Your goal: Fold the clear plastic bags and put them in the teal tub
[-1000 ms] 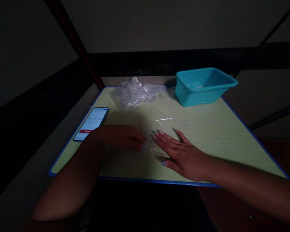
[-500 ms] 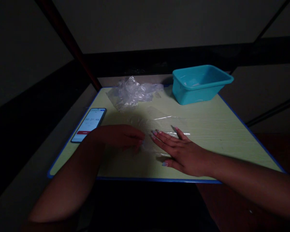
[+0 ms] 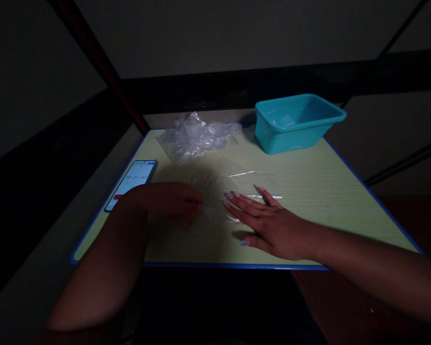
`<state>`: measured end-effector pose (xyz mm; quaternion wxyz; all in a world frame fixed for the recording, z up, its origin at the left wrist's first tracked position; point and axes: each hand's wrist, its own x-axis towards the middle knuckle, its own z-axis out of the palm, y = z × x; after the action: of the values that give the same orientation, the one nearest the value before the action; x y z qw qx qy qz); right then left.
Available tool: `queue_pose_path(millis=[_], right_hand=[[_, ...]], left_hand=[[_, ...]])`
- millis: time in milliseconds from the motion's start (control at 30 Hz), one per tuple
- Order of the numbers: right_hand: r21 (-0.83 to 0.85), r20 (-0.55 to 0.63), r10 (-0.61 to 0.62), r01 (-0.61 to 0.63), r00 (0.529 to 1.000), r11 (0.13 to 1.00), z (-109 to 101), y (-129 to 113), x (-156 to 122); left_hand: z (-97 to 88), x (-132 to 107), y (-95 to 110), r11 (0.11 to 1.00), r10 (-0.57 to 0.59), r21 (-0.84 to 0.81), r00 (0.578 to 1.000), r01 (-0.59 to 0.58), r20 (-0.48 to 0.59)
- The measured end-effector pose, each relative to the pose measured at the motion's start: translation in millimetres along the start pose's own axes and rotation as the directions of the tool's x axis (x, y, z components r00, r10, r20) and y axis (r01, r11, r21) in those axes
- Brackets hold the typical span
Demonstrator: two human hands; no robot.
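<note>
A clear plastic bag (image 3: 253,184) lies flat on the table in front of me, its shiny edges catching the light. My right hand (image 3: 264,220) rests palm down on its near right part, fingers spread. At the bag's near left side, my left hand (image 3: 177,203) is in shadow, thumb and index finger pinched together at the film's edge. Its other fingers hang loosely below. How much film sits between those fingertips is hard to see.
Crumpled clear plastic (image 3: 199,136) is heaped at the back of the blue-edged table (image 3: 309,191). A turquoise plastic basket (image 3: 290,139) stands at the back right. Left of my left hand lies a phone (image 3: 138,175) showing a running timer, partly covered by my wrist.
My left hand has moved a little to the left, along the bag's near side. The bag's near edge has shifted slightly away from me. My right hand has stayed in place.
</note>
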<state>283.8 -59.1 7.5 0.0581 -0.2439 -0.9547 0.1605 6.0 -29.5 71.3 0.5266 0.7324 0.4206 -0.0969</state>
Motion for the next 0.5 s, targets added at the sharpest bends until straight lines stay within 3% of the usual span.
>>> queue_pose_path(millis=[133, 233, 367, 500], right_hand=[[0.008, 0.027, -0.002, 0.002, 1.000, 1.000, -1.8, -0.2, -0.4], [0.006, 0.026, -0.018, 0.018, 0.999, 1.000, -7.6, -2.8, 1.0], [0.037, -0.134, 0.020, -0.016, 0.991, 0.999, -20.2, -6.7, 4.7], [0.135, -0.219, 0.056, -0.026, 0.974, 0.990, -26.8, -4.8, 6.6]], left_hand=[[-0.9, -2.1, 4.4, 1.000, 0.027, -0.002, 0.998, -0.027, -0.049], [-1.4, 1.9, 5.0, 0.989, 0.124, 0.096, 0.984, -0.112, -0.129], [-1.1, 10.2, 1.2, 0.961, 0.230, 0.204, 0.945, -0.185, -0.230], [2.5, 17.4, -0.1, 0.968, 0.204, 0.212, 0.911, -0.134, -0.359]])
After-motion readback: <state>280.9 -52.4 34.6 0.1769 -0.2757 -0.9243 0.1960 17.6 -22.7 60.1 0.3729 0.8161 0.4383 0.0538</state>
